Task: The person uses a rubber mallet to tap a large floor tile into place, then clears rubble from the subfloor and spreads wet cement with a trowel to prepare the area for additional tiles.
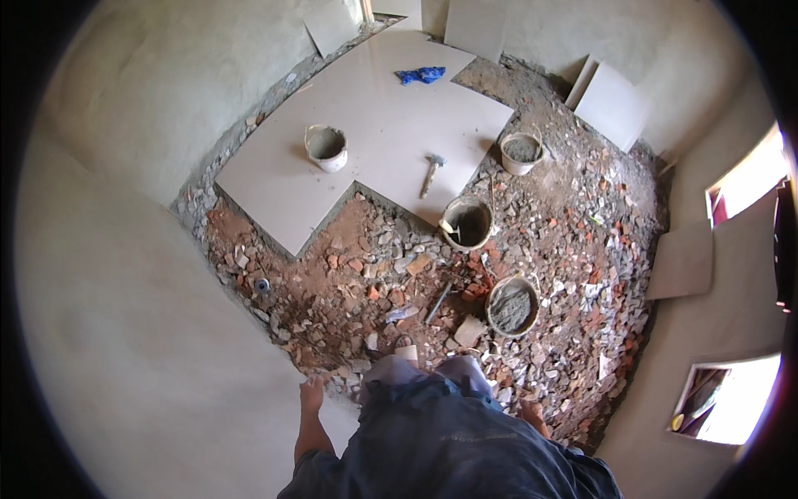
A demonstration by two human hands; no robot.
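My left hand [312, 392] hangs beside my body near the pale wall; its fingers are too small to make out. My right hand [533, 411] is low on the other side, over the rubble and partly hidden by my shirt; whatever it may hold does not show. Ahead of my feet, a hammer-like tool [439, 303] lies on the broken bricks. To its right stands a bucket [532, 316] of grey mortar. Farther off, another bucket [486, 241] with a pale-handled tool in it stands against the tile edge. Both buckets are out of reach of my hands.
Large pale tiles [391, 125] cover the far floor, bearing a white bucket [330, 162], a mallet [431, 176] and a blue bag [421, 76]. One more mortar bucket [520, 165] stands right of them. Uneven rubble [573, 266] surrounds me. Loose tiles [611, 106] lean on the walls.
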